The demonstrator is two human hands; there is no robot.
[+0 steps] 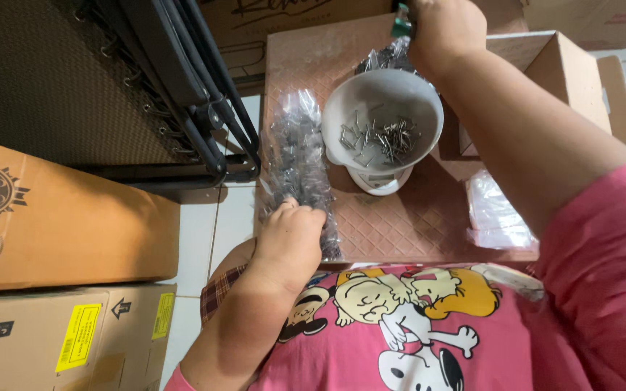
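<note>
My left hand (pixel 289 235) rests with curled fingers on the near end of a long clear plastic bag of small metal pieces (pixel 297 156), lying on the left of a brown patterned board (pixel 400 224). My right hand (pixel 440 29) is raised at the far side, gripping a small clear bag with a green tag (pixel 396 43) above a white bowl (pixel 382 119). Several thin metal nails lie loose in the bowl, which sits on a small white scale (pixel 377 181).
An open cardboard box (pixel 566 65) stands at the right of the board, with empty clear bags (pixel 498 213) lying near it. Stacked cardboard boxes (pixel 59 224) fill the left, behind them a black metal folding frame (pixel 190 94). White floor tiles show between.
</note>
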